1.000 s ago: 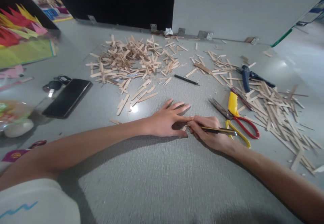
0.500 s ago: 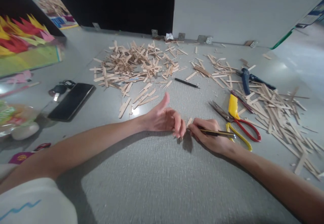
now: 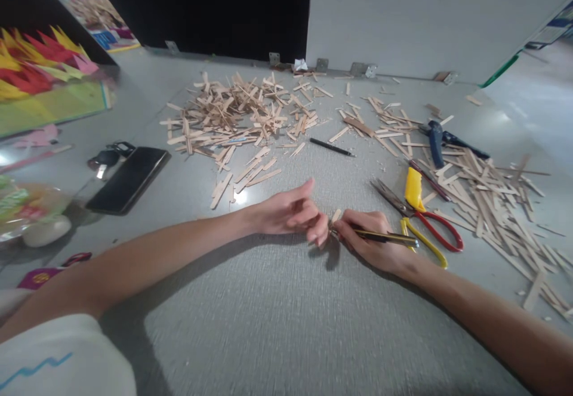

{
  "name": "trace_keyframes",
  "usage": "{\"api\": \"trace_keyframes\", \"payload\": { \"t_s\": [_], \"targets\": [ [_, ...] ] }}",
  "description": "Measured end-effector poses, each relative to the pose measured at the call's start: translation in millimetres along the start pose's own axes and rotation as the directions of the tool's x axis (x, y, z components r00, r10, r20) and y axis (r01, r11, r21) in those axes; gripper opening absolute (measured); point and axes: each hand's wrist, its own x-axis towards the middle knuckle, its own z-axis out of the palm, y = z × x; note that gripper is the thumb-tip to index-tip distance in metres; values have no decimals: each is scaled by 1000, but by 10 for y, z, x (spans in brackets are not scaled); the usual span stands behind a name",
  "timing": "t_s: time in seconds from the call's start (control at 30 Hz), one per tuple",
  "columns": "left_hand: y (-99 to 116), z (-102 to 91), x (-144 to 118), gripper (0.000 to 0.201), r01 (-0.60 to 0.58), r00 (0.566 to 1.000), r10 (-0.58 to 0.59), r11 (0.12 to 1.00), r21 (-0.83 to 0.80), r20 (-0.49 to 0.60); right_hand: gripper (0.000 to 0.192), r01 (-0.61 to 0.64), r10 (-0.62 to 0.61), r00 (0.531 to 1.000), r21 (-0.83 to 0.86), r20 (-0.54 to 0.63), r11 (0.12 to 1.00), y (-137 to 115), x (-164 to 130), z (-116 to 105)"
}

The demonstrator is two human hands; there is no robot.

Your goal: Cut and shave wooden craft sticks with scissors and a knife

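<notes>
In my right hand [image 3: 369, 235] is a slim black-and-gold pen-shaped tool [image 3: 380, 237] with a silvery rear end. Its front tip is hidden at my fingertips. A short pale piece of wooden stick [image 3: 336, 214] pokes up right by those fingertips. My left hand [image 3: 298, 212] is just to the left, with its thumb raised apart and its other fingers loosely bent, reaching close to the stick piece. I see nothing gripped in it. Scissors with red and yellow handles [image 3: 436, 229] lie right of my right hand, beside a yellow-handled tool [image 3: 413, 188].
Wooden sticks lie in a heap [image 3: 237, 107] at the back and in another [image 3: 487, 196] at the right. A black pencil [image 3: 332, 147], dark blue pliers [image 3: 435, 142] and a phone [image 3: 129, 180] rest on the grey table [image 3: 250, 324]. Upright panels [image 3: 403, 20] stand behind.
My left thumb has dropped and swung right, and the left fingers have shifted slightly. My right hand with the pen-shaped tool has stayed nearly in place.
</notes>
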Motion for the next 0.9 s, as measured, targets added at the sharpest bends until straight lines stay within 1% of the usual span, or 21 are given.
{"api": "trace_keyframes", "payload": {
  "t_s": [0.1, 0.17, 0.23, 0.3, 0.33, 0.4, 0.43, 0.5, 0.53, 0.57, 0.63, 0.73, 0.8, 0.9],
  "targets": [
    [24, 97, -12, 79, 4, 994, -5, 1000, -10, -113, 53, -9, 9, 1000, -5, -2, 1000, 5, -3, 5],
    [22, 154, -20, 73, -4, 990, -1, 999, -35, -139, 54, -14, 14, 1000, -1, -13, 1000, 10, -3, 4],
    [9, 188, -29, 61, -34, 991, 24, 997, -75, -133, 53, -9, 9, 1000, 15, -6, 1000, 18, -5, 0],
    [-7, 196, -37, 43, -63, 991, 44, 988, -140, -130, 50, -6, 5, 1000, 34, 14, 999, 27, -7, -4],
    [-13, 191, -39, 39, -73, 992, 53, 982, -174, -119, 49, -5, 4, 1000, 41, 19, 999, 30, -9, -6],
    [-17, 174, -39, 38, -76, 996, 65, 974, -212, -59, 49, -3, 3, 1000, 43, 14, 999, 29, -9, -5],
    [-15, 166, -37, 44, -73, 997, 72, 976, -206, -11, 49, 0, -1, 1000, 38, 5, 999, 24, -8, -4],
    [-4, 158, -30, 72, -66, 993, 80, 985, -156, 89, 50, 10, -9, 1000, 23, -11, 1000, 9, -5, -1],
    [4, 159, -26, 83, -62, 989, 77, 990, -127, 125, 49, 11, -11, 1000, 15, -11, 1000, 0, -2, 0],
    [14, 164, -22, 90, -56, 987, 70, 994, -97, 147, 49, 10, -10, 1000, 10, -11, 1000, -8, 0, -1],
    [31, 177, -16, 96, -26, 988, 31, 999, -39, 151, 47, 11, -11, 1000, 9, -9, 1000, -18, 1, -5],
    [48, 196, -13, 102, 16, 993, -20, 999, 30, 113, 45, 24, -23, 1000, 16, -9, 1000, -19, -1, -11],
    [53, 202, -12, 102, -8, 993, 4, 999, 39, 115, 43, 32, -31, 999, 20, -9, 999, -16, -3, -13],
    [57, 212, -13, 96, -63, 987, 62, 998, 2, 145, 43, 37, -37, 999, 16, -6, 999, -10, -3, -8]
  ]
}}
